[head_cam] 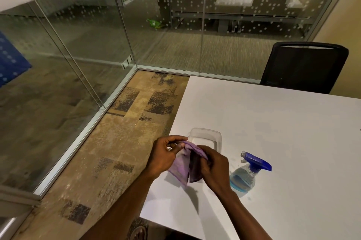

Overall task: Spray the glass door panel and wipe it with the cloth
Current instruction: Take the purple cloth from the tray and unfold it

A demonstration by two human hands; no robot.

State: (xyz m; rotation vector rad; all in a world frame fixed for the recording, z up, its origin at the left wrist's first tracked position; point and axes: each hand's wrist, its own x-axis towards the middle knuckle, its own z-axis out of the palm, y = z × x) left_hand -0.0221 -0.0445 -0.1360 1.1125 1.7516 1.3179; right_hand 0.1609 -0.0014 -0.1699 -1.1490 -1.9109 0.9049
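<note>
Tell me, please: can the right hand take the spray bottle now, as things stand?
Probably yes, once it lets go. The spray bottle stands upright on the white table, just right of the right hand, with nothing between them. But that hand and the left hand both hold the purple cloth.

1. The cloth [182, 163] looked like soft, matt purple fabric.
2. The spray bottle [246, 176] was clear glossy plastic with a blue plastic trigger.
3. The table [273, 132] was smooth matt white.
4. The glass panel [74, 44] was reflective, metal-framed.
</note>
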